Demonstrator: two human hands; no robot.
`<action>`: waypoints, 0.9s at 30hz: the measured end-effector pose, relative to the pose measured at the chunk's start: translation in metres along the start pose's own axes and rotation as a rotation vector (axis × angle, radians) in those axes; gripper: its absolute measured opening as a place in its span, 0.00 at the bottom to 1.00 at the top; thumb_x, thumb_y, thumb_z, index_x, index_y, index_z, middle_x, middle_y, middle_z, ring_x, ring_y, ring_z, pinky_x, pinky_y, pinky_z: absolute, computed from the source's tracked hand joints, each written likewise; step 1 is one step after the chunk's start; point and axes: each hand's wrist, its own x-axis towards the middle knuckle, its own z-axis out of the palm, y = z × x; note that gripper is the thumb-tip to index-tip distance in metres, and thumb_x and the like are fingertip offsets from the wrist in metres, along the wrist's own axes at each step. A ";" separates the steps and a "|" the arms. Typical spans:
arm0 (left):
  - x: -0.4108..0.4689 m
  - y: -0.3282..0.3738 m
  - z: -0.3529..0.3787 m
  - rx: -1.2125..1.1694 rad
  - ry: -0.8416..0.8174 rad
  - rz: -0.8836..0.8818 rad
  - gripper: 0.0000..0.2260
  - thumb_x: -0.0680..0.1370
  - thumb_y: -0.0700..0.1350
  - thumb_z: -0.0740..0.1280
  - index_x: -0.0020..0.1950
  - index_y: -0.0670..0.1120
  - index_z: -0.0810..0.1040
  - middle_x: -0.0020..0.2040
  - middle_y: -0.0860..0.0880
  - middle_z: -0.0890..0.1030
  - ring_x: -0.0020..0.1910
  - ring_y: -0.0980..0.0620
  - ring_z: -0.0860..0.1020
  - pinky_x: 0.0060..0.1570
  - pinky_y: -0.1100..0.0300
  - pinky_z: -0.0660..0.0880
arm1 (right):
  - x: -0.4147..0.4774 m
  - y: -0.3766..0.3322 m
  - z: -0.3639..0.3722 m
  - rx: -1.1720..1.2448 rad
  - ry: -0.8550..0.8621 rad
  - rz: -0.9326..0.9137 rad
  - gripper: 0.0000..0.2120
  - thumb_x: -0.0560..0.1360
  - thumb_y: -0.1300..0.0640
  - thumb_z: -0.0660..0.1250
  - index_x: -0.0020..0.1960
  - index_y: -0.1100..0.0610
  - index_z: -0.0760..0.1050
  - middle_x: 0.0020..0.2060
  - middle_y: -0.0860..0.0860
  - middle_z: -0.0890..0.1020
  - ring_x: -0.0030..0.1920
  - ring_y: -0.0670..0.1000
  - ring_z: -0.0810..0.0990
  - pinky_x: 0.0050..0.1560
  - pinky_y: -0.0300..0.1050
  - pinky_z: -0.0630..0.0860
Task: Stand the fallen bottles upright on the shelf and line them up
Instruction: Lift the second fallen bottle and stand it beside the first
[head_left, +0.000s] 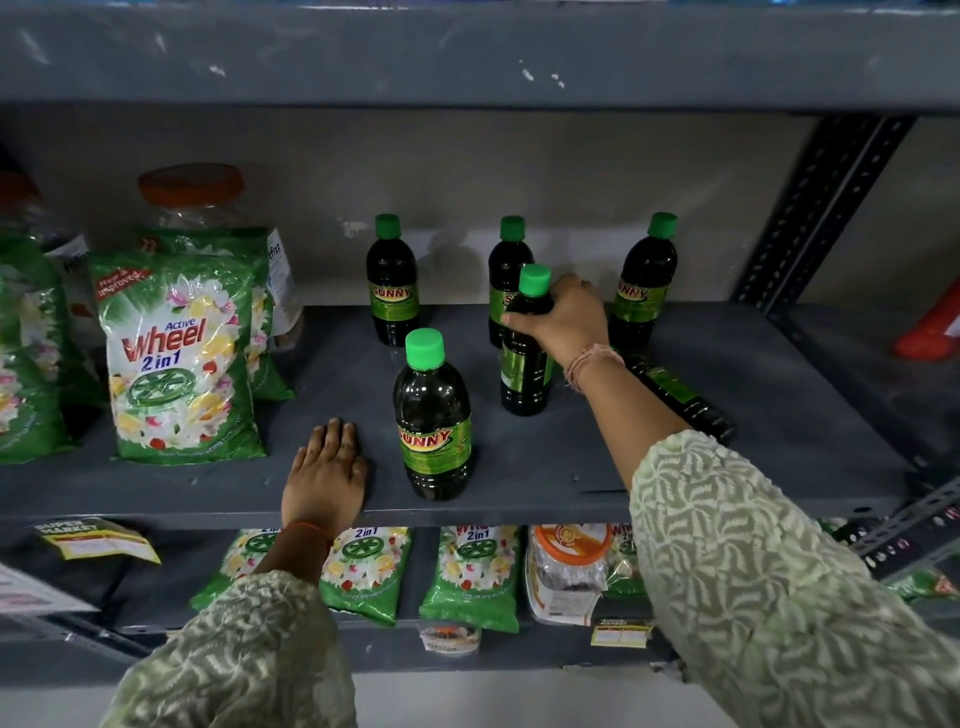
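Several dark bottles with green caps and "Sunny" labels stand on the grey shelf (519, 467). Three stand along the back: left (391, 283), middle (506, 260) and right (643, 283). One upright bottle (432, 415) is near the front edge. My right hand (563, 319) is shut on the shoulder of another upright bottle (524, 364) at mid-shelf. One bottle (680, 397) lies on its side behind my right forearm, partly hidden. My left hand (327, 473) rests flat on the shelf's front edge, left of the front bottle, holding nothing.
Green "Wheel" detergent bags (176, 364) stand on the left of the shelf, with an orange-lidded jar (192, 189) behind them. A perforated metal upright (826, 208) bounds the right side. Below, a lower shelf holds more detergent bags (470, 571) and a jar (569, 566).
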 end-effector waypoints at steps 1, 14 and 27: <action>0.000 0.000 0.000 0.000 0.002 -0.001 0.23 0.80 0.46 0.48 0.75 0.44 0.48 0.78 0.46 0.49 0.77 0.47 0.48 0.76 0.51 0.48 | 0.000 -0.001 -0.004 0.060 -0.043 0.003 0.24 0.61 0.52 0.75 0.52 0.62 0.75 0.51 0.58 0.81 0.53 0.57 0.78 0.53 0.48 0.75; -0.002 0.001 -0.002 -0.042 0.026 0.002 0.23 0.80 0.46 0.50 0.75 0.45 0.50 0.78 0.46 0.51 0.77 0.47 0.49 0.76 0.52 0.48 | -0.002 0.013 -0.011 0.243 -0.242 -0.047 0.28 0.64 0.62 0.75 0.61 0.61 0.71 0.60 0.59 0.78 0.61 0.57 0.76 0.64 0.51 0.71; -0.001 0.000 -0.001 -0.033 0.032 0.002 0.23 0.80 0.46 0.49 0.75 0.45 0.50 0.78 0.46 0.51 0.77 0.47 0.49 0.76 0.51 0.48 | -0.012 0.016 -0.005 0.258 -0.157 -0.093 0.25 0.64 0.59 0.76 0.59 0.60 0.74 0.56 0.58 0.80 0.57 0.56 0.78 0.58 0.45 0.72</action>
